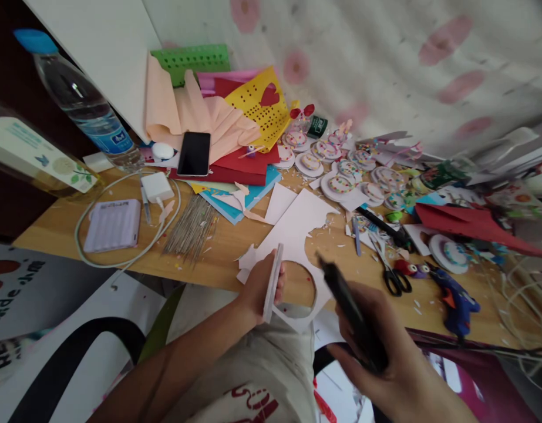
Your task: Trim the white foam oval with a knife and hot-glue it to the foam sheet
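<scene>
The table (218, 247) showed pale wood grain with a matt finish. The left hand (259, 291) held a thin white foam-like disc (273, 282), matt and smooth, beside a white sheet (297, 226) of matt paper or foam. The right hand (385, 358) gripped a black plastic tool (345, 299), slightly glossy. The phone (194, 153) was glossy glass, the bottle (83, 103) clear plastic, the scissors (387, 267) metal-bladed.

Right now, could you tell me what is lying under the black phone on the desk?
The black phone lies face up on a stack of red card, with peach folded paper just behind it. Blue sheets stick out lower in the stack. Whatever sits directly beneath the phone is covered.
</scene>
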`<state>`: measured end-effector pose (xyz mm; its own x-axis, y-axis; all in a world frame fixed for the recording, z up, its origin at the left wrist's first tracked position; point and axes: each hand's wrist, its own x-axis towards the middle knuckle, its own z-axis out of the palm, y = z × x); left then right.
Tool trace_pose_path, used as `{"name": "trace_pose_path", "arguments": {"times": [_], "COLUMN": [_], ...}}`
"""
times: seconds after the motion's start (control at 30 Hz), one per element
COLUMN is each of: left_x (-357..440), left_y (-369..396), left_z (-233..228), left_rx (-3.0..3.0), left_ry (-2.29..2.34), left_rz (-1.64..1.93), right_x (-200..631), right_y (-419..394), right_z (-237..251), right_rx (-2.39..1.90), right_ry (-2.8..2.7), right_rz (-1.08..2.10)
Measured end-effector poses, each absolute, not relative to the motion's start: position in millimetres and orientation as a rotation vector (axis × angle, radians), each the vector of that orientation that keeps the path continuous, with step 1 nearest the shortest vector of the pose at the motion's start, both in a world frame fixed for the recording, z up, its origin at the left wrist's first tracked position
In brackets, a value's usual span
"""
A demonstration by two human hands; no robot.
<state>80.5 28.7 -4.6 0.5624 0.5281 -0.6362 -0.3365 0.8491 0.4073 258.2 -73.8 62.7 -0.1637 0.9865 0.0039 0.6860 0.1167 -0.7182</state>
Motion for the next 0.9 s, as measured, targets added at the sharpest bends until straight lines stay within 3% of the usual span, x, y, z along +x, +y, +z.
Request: {"name": "trace_pose_path", "arguments": {"times": [0.3,0.57,0.77,0.9], "left_x": [73.9,74.3,76.8,75.9], "left_y": [33.1,32.1,32.6,31.1], "left_z": [-17.1,-14.1,-18.1,-15.4], "left_rx": [0.121,0.086,0.123,0.168], "left_ry": [0.756,0.817,0.846,0.859], "left_rz": [0.525,0.555,0.536,0.560], "right_x": [270.3,264.7,259.1,267.6], "right_y": [-55.8,-55.5,-62.6,-68.3], "right_z": [37.9,48.7,44.3,40.9], "right_rx": [-1.654,-1.274,-1.388,-1.651], "right_ry": [-1.221,-0.929,-1.028,-1.405], "right_rz": [1.121,1.560,1.338,0.828]}}
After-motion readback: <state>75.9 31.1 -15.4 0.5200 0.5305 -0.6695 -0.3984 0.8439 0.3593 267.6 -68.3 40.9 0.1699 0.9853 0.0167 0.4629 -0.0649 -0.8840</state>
